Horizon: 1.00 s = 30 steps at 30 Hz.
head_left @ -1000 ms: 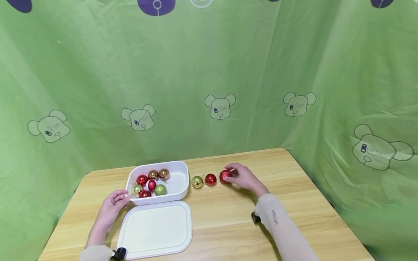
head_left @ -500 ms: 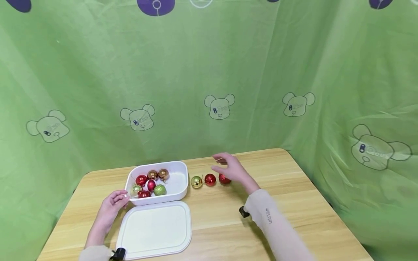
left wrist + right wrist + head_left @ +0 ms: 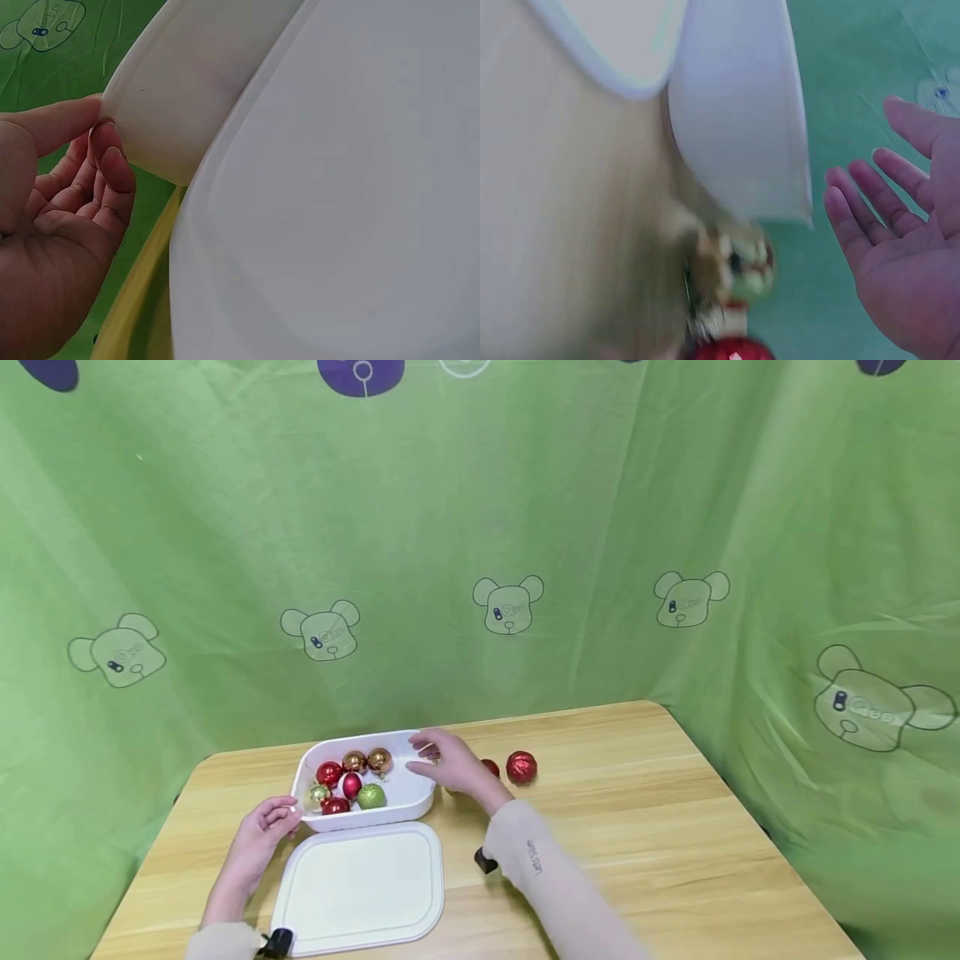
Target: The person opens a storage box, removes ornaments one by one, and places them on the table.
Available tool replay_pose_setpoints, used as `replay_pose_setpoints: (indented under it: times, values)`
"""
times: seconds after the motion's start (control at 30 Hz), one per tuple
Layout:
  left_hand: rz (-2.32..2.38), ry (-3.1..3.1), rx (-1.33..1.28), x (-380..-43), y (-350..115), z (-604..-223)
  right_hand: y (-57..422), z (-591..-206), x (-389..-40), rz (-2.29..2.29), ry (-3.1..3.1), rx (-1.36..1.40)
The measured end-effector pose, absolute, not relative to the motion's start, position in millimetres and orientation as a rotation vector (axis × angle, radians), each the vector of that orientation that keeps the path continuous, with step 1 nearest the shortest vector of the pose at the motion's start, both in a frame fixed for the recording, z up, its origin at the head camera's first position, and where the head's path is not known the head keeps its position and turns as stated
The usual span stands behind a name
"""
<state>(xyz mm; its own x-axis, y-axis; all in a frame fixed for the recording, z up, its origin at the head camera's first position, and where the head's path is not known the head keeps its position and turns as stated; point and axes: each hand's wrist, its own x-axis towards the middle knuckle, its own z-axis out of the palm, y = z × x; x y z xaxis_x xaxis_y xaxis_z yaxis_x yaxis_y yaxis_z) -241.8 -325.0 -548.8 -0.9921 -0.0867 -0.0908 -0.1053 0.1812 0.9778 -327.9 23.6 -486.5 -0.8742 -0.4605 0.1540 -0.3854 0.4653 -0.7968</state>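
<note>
A white plastic box (image 3: 367, 819) holds several Christmas baubles: shiny red, copper, a glittery green one (image 3: 371, 796), and a red-and-white one (image 3: 351, 786). At its front left corner my left hand (image 3: 260, 837) pinches the rim between thumb and fingers, seen close in the left wrist view. My right hand (image 3: 455, 766) hovers over the box's right end, fingers spread and palm bare in the right wrist view. Right of the box a glittery red bauble (image 3: 521, 767) rests on the table. Beside it a red bauble (image 3: 491, 767) is partly hidden by my right hand, which mostly covers a gold bauble (image 3: 735, 266).
A flat white lid (image 3: 362, 887) lies on the wooden table (image 3: 637, 827) in front of the box. Green curtains (image 3: 420, 527) with bear-head prints hang behind and at both sides.
My right hand has let go of the glittery red bauble, lifted, and moved left over the box's right end. The left hand has stayed at the box corner.
</note>
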Motion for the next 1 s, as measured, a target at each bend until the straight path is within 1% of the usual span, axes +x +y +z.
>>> replay_pose_setpoints:
  times: [0.2,0.37,0.57,1.0]
  values:
    - [2.015,2.394,-0.202,-243,-325,-550,-18,-495,-325,-1.368,2.567,-0.836]
    - [2.012,2.395,-0.2,-242,-326,-550,-39,-504,-324,-1.223,2.636,-0.819]
    - [2.005,2.399,-0.191,-241,-326,-550,-51,-509,-325,-1.048,2.709,-0.832]
    - [2.021,2.394,-0.186,-241,-324,-550,-60,-520,-324,-0.782,2.766,-0.865]
